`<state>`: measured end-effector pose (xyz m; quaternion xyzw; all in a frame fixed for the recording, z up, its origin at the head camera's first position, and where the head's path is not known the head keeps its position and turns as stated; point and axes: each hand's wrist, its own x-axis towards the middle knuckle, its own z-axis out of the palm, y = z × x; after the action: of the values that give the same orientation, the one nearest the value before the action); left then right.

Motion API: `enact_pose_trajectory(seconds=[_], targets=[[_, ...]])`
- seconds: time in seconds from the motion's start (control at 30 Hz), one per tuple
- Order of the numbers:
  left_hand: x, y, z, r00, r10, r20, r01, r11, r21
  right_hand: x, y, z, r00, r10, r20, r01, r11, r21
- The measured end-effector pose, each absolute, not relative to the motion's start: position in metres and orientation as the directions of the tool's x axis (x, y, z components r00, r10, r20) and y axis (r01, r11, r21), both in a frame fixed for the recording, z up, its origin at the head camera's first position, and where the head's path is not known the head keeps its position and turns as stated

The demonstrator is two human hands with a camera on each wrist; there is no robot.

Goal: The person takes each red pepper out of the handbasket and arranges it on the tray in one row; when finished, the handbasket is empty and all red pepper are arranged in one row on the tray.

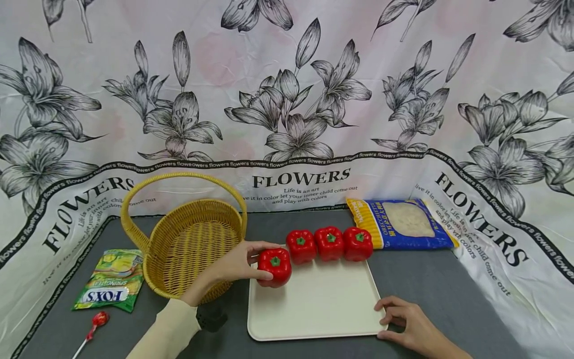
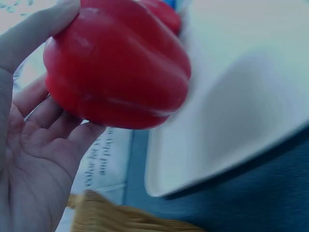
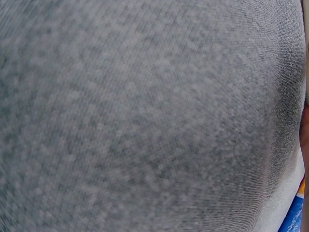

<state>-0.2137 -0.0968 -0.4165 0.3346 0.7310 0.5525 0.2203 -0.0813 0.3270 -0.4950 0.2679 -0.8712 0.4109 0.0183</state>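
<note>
A red bell pepper [image 1: 275, 268] is held between the thumb and fingers of my left hand [image 1: 245, 262], over the back left part of the cream tray [image 1: 314, 309]. In the left wrist view this bell pepper [image 2: 120, 67] stands above the tray, and a shadow falls on the surface below. Three more red bell peppers [image 1: 329, 244] sit side by side in a row along the tray's back edge. My right hand [image 1: 410, 324] grips the tray's rim near its front right corner, fingers bent. Mostly grey fabric fills the right wrist view, hiding that hand's grasp.
A yellow wicker basket [image 1: 193, 249] with a tall handle stands left of the tray, behind my left forearm. Farther left lie a green candy bag [image 1: 112, 279] and a red lollipop [image 1: 99, 319]. A blue and yellow pasta bag [image 1: 403, 224] lies at the back right.
</note>
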Motion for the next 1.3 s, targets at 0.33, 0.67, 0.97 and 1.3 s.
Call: enact_pose_trajectory(seconds=[0.33, 0.67, 0.97, 1.3], targets=[[-0.212, -0.092, -0.421, -0.728, 0.685, 0.012, 0.402, 0.413, 0.817, -0.081, 0.324, -0.494, -0.864, -0.442, 0.243, -0.467, 0.521, -0.715], [-0.216, -0.094, -0.419, -0.863, 0.503, 0.038, 0.322, 0.490, 0.810, -0.081, 0.322, -0.494, -0.864, -0.441, 0.244, -0.467, 0.517, -0.718], [-0.220, -0.080, -0.424, -0.926, 0.370, 0.080, 0.275, 0.512, 0.814, -0.081, 0.325, -0.496, -0.858, -0.446, 0.255, -0.479, 0.514, -0.711], [-0.237, -0.091, -0.419, -0.823, 0.568, 0.018, 0.343, 0.472, 0.812, -0.080, 0.323, -0.497, -0.863, -0.442, 0.247, -0.471, 0.521, -0.712]])
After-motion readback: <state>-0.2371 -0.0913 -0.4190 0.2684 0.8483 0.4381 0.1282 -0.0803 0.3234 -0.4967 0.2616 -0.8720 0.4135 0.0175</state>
